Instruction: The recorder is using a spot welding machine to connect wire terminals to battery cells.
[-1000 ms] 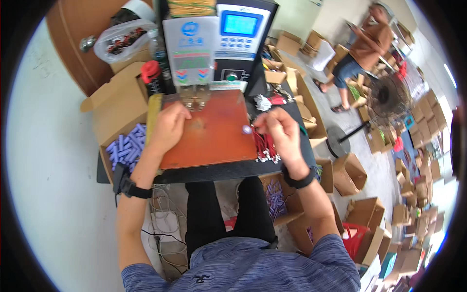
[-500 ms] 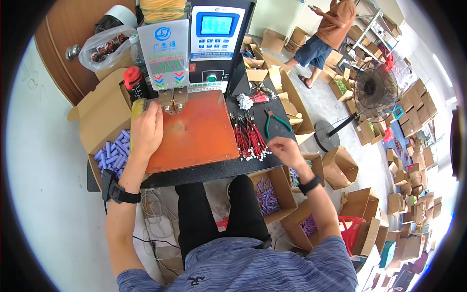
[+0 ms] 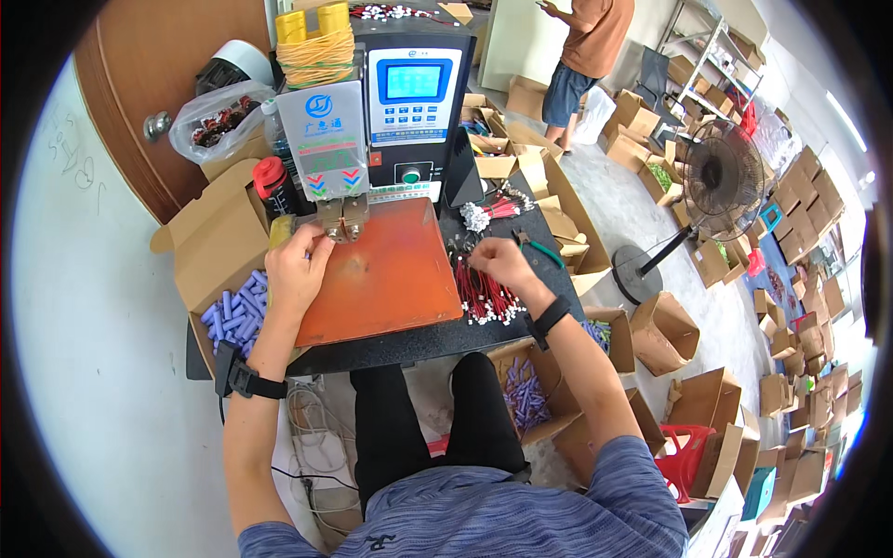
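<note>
I sit at a black bench with an orange mat [image 3: 391, 288] in front of a grey spot welder [image 3: 372, 102]. My left hand [image 3: 296, 272] rests on the mat's left edge, fingers curled right under the welder's electrode head [image 3: 340, 221]; anything in it is hidden. My right hand [image 3: 498, 262] is to the right of the mat, fingertips pinched into a pile of red and black wire leads [image 3: 488, 299]. A cardboard box [image 3: 214, 242] with several blue cylindrical cells [image 3: 237, 312] stands by my left wrist.
Green-handled pliers [image 3: 541, 249] and another wire bundle [image 3: 493, 209] lie behind the pile. A red-capped bottle [image 3: 270, 181] stands left of the welder. A box of purple cells [image 3: 526, 391] sits under the bench. A floor fan [image 3: 721, 177], many open cartons and another person [image 3: 586, 46] are behind.
My right hand left the middle of the mat, went right to the wire pile and now picks at its top end. My left hand stayed at the electrode head.
</note>
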Demonstrator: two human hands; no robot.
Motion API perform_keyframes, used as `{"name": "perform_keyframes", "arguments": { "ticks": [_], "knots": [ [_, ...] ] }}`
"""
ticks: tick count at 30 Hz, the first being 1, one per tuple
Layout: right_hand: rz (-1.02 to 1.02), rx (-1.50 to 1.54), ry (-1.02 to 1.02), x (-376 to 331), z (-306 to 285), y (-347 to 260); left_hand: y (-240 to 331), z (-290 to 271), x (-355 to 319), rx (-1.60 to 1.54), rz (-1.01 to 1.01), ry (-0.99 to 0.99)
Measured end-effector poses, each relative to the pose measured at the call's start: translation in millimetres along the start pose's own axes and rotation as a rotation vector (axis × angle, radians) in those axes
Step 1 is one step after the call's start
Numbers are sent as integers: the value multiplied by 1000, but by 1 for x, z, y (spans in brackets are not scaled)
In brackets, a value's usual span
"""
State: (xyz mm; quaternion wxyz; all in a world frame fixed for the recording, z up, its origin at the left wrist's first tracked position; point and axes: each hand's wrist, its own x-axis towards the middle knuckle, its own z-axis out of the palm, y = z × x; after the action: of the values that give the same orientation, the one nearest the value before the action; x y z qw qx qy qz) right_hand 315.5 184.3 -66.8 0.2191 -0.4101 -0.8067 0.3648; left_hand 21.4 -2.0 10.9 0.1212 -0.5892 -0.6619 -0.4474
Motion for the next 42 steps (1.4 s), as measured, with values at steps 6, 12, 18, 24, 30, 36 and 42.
{"name": "perform_keyframes", "arguments": {
  "ticks": [6, 12, 18, 24, 30, 36, 42],
  "knots": [
    [343, 802, -14, -2, -41, -14, 0, -1, 1, -221, 40, 41],
    [364, 579, -4, 3, -47, 17, 4, -1, 3, -249, 63, -54],
    [409, 567, -22, -3, -53, 12, -4, 0, 0, -303, 38, -105],
    [180, 433, 16, -13, -68, -18, 1, -5, -2, -391, 39, -177],
    [-82, 287, 105, -24, -52, -87, -1, -4, -2, -433, 68, -188],
    [-197, 468, -77, -9, -1, -124, -2, -5, -4, -479, 22, -218],
    [-305, 388, -186, 14, 35, -156, -1, -4, -2, -493, 17, -228]
  ]
}}
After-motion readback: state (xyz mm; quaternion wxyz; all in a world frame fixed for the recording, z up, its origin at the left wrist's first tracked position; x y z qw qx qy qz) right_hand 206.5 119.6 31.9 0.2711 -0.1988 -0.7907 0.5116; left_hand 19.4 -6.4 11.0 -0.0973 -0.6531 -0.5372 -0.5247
